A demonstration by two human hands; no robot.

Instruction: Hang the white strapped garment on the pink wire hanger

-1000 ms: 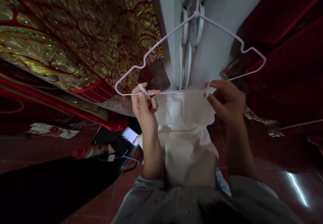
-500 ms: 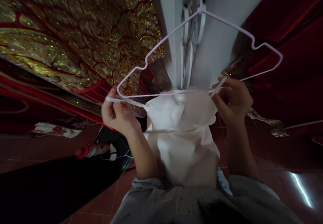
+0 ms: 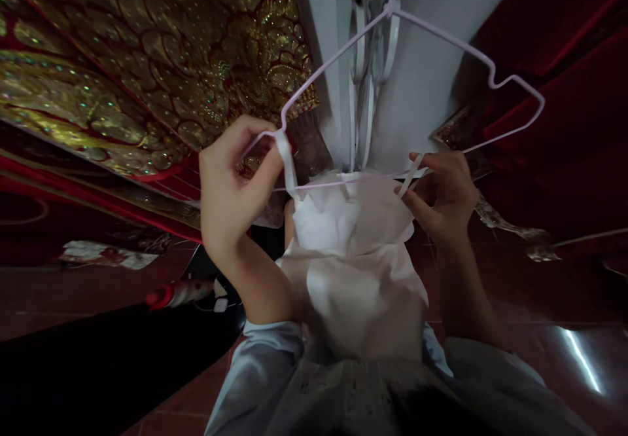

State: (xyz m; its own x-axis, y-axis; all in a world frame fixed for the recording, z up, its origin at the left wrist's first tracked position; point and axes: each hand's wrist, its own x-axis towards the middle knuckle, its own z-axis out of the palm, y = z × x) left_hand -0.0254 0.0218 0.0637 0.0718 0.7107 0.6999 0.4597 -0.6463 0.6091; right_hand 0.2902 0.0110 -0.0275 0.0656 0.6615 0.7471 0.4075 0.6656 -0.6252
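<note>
A pale pink hanger (image 3: 338,55) hangs in front of me. Below its bottom bar is a white strapped garment (image 3: 353,272), draped down toward my body. My left hand (image 3: 238,187) pinches the garment's left strap (image 3: 288,164), which runs up over the hanger's left side at the notch. Between the thumb and fingers of my right hand (image 3: 441,190) is the right strap (image 3: 411,175), held near the bottom bar, short of the hanger's right end.
Sequined gold and red cloth (image 3: 161,63) fills the left side. Dark red cloth (image 3: 554,128) hangs at the right. Behind the hanger stands white metalwork (image 3: 360,82). A red-capped bottle (image 3: 169,295) rests on a black surface (image 3: 122,364) at lower left.
My left hand has moved up and inward, carrying the left strap from the hanger's outer corner to its notch. My right hand has shifted slightly left with its strap.
</note>
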